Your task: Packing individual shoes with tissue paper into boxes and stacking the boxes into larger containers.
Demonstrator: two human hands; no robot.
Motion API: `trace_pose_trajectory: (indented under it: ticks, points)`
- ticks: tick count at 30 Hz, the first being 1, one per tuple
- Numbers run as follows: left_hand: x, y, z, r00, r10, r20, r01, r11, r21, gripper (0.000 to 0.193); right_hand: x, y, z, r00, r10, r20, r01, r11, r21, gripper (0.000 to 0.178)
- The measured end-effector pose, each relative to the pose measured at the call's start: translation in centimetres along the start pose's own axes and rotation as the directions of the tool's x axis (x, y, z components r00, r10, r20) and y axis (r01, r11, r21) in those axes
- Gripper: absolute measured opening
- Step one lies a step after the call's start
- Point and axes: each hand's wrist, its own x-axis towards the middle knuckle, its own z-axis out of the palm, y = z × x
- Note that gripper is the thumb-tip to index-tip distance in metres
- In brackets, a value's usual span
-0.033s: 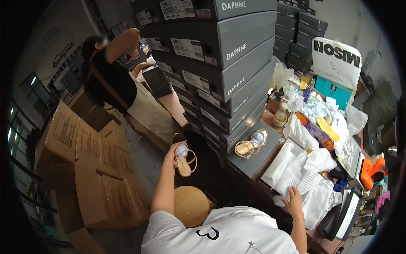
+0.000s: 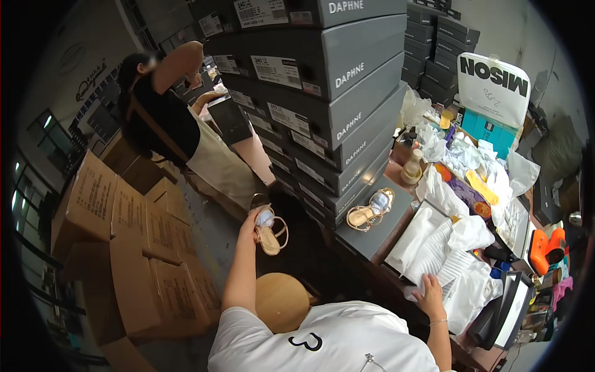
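Observation:
My left hand (image 2: 249,225) is closed around a strappy gold sandal (image 2: 270,240), held in the air beside the box stack. Pale tissue stuffing sits under its straps. A matching sandal (image 2: 365,217) lies on the grey lid of a shoebox (image 2: 387,230), apart from both hands. Over on the right, my right hand (image 2: 429,296) rests with fingers apart at the edge of white wrapping paper (image 2: 427,248). That paper fills an open shoebox and spills around it.
A tall stack of grey shoeboxes (image 2: 356,93) rises in front of me. Brown cartons (image 2: 149,248) stand left, a round wooden stool (image 2: 282,304) below. A person in an apron (image 2: 223,167) works beyond. Orange tape dispensers (image 2: 540,253) and an open narrow box (image 2: 505,310) sit right.

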Motion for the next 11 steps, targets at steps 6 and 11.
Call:
trace_pose_trajectory:
  ticks: [6,11]
  points:
    - [6.1,4.3,-1.5,0.991,0.069,-0.115,-0.072,0.997,-0.021,0.027,-0.6,-1.0,2.0,0.96,0.198,0.201,-0.209,0.977,0.037,0.09]
    - [10.9,5.1,-4.6,0.994,-0.1,-0.036,0.101,0.995,0.006,0.034,-0.3,-1.3,3.0,0.947,0.225,0.228,-0.253,0.963,0.098,0.094]
